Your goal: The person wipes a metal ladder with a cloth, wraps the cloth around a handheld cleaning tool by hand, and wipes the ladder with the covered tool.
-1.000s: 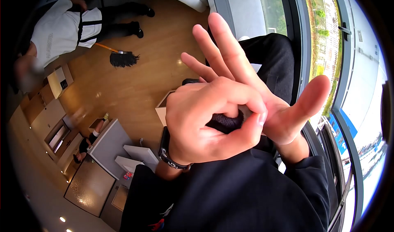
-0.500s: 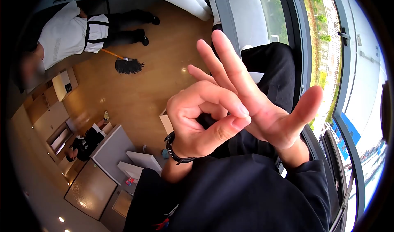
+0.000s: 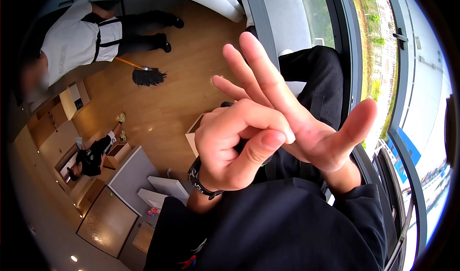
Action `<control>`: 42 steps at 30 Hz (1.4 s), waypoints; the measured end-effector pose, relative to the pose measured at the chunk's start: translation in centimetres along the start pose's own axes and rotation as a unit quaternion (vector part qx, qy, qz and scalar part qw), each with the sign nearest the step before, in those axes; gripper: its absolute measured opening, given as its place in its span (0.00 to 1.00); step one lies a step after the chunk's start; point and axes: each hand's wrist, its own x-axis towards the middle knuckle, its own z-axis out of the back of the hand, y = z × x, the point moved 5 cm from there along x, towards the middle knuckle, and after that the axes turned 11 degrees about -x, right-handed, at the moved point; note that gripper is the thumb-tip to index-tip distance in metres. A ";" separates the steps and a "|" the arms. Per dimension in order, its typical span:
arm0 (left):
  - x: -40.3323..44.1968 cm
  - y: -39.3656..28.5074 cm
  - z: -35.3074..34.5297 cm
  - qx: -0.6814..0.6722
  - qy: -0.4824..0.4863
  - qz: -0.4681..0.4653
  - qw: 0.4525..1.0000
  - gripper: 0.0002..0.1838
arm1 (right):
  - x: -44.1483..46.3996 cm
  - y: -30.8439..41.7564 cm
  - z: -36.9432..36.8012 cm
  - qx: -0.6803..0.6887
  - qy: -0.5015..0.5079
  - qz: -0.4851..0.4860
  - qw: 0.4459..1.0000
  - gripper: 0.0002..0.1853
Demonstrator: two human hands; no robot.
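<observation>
My left hand [image 3: 237,144] is closed, its index finger bent over and the thumb tip drawn up against it. Nothing shows in this pinch. A dark beaded bracelet [image 3: 196,177] circles the left wrist. Just behind it, my right hand [image 3: 297,122] is open, palm towards me, fingers stretched up to the left and thumb pointing right. The left fingertips overlap the right palm in view; whether they touch it I cannot tell. Part of the right hand's fingers is hidden behind the left hand.
A person in a white top [image 3: 72,41] stands upper left by a black mop [image 3: 148,76]. Another person in black [image 3: 93,156] is near grey partitions [image 3: 134,175]. Window frames [image 3: 354,45] run along my right. My dark trouser leg [image 3: 316,79] shows beyond my hands.
My left hand has turned slightly, its index finger curling further over the thumb. The right fingers have shifted a little left. The person in black has come further into view.
</observation>
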 end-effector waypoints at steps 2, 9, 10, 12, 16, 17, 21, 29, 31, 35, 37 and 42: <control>0.1 -0.2 -0.3 0.065 0.013 -0.017 0.998 0.14 | 0.0 -0.1 0.0 -0.010 0.005 0.003 1.000 0.66; 1.2 -0.6 -0.7 0.183 0.086 -0.095 0.975 0.14 | 0.3 -0.2 0.0 -0.045 0.006 0.019 0.999 0.61; 1.2 -0.7 -0.7 0.182 0.092 -0.097 0.974 0.13 | 0.3 -0.3 -0.1 -0.048 0.007 0.019 0.999 0.61; 1.3 -0.7 -0.7 0.180 0.098 -0.098 0.974 0.11 | 0.3 -0.3 -0.1 -0.050 0.008 0.022 0.998 0.60; 1.3 -0.4 -0.6 0.156 0.096 -0.098 0.978 0.10 | 0.3 -0.5 -0.2 -0.060 0.009 0.026 0.998 0.57; 1.3 -0.3 -0.6 0.150 0.093 -0.097 0.979 0.10 | 0.3 -0.5 -0.2 -0.063 0.006 0.027 0.998 0.57; 1.2 -0.3 -0.5 0.162 0.078 -0.074 0.981 0.10 | 0.2 -0.5 -0.2 -0.075 -0.029 0.034 0.996 0.55; 1.7 -0.8 -0.5 0.202 0.117 -0.151 0.961 0.08 | 0.3 -0.5 -0.4 -0.052 0.037 0.046 0.997 0.54; 1.7 -0.8 -0.5 0.202 0.115 -0.147 0.961 0.08 | 0.3 -0.5 -0.4 -0.056 0.033 0.044 0.997 0.54; 1.7 -0.7 -0.5 0.200 0.114 -0.148 0.962 0.08 | 0.5 -0.5 -0.3 -0.063 0.031 0.039 0.997 0.54; 1.7 -0.5 -0.5 0.198 0.115 -0.147 0.962 0.08 | 0.5 -0.4 -0.3 -0.061 0.030 0.039 0.997 0.54; 1.4 -0.2 -0.2 0.198 0.119 -0.146 0.962 0.08 | 0.7 -0.5 -0.3 -0.059 0.028 0.035 0.997 0.54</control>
